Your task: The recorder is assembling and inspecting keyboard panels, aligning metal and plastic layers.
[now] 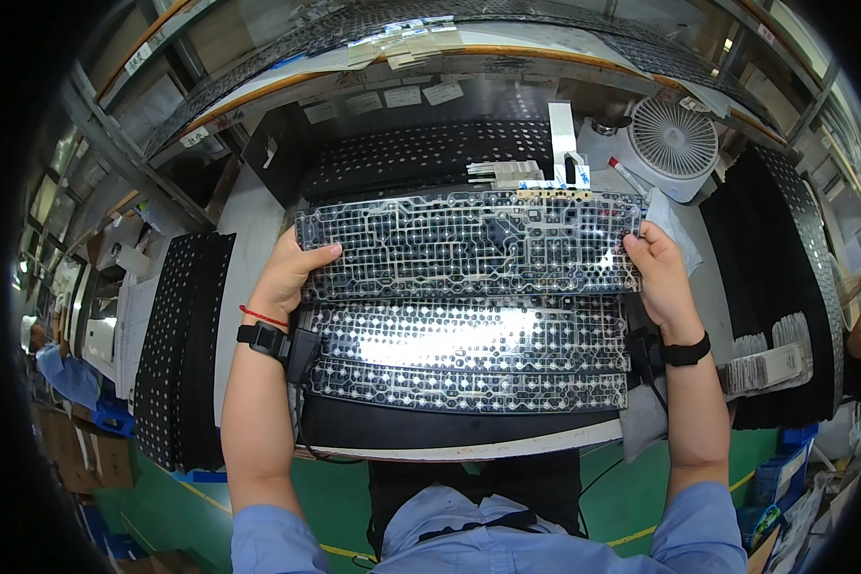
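Note:
A clear keyboard membrane sheet (430, 251), covered in printed traces and dots, is held up level between my two hands. My left hand (287, 275) grips its left end, thumb on top. At the right end my right hand (662, 275) pinches the edge, thumb also on top. From its far edge a pale flat tail (562, 134) sticks up. Nearer to me, more membrane sheets (478, 390) lie on a black surface, with bright glare on them. Both hands' remaining fingers are mostly hidden under the held sheet. Dark devices are strapped at my wrists.
Black perforated stacks stand behind (430, 158), on the left (184, 344) and on the right (784, 239). A white round fan (674, 139) sits at the back right, near a red-tipped pen (627, 174). Pale strips (765, 368) lie right of my forearm. A shelf (507, 53) spans overhead.

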The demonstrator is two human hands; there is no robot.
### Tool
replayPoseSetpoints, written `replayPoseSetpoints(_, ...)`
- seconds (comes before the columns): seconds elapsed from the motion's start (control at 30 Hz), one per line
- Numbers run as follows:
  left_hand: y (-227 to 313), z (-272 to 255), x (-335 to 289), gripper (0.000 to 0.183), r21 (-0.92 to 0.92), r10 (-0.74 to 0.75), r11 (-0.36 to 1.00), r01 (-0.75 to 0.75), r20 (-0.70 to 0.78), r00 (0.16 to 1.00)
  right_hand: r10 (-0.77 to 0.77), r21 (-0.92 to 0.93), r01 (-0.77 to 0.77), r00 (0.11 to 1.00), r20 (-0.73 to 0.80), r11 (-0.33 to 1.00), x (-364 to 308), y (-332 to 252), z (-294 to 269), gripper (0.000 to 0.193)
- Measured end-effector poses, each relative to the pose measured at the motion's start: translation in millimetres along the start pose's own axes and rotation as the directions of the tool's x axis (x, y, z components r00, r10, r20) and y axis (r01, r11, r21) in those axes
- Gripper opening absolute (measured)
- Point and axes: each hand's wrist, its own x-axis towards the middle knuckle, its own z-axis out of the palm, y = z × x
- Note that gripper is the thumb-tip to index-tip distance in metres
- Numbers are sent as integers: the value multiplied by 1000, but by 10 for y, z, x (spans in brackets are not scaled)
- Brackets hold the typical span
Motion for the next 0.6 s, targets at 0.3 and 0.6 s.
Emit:
replayPoseSetpoints(0.3,-134,-123,89,54,-122,76,990,-75,8,997,-19,4,19,1000,-8,1000,1,2,4,13)
replayPoseSetpoints(0.6,-244,-386,237,22,-368,138,897,-245,-292,946,6,-7,-7,1000,-16,1000,19,26,-53,14)
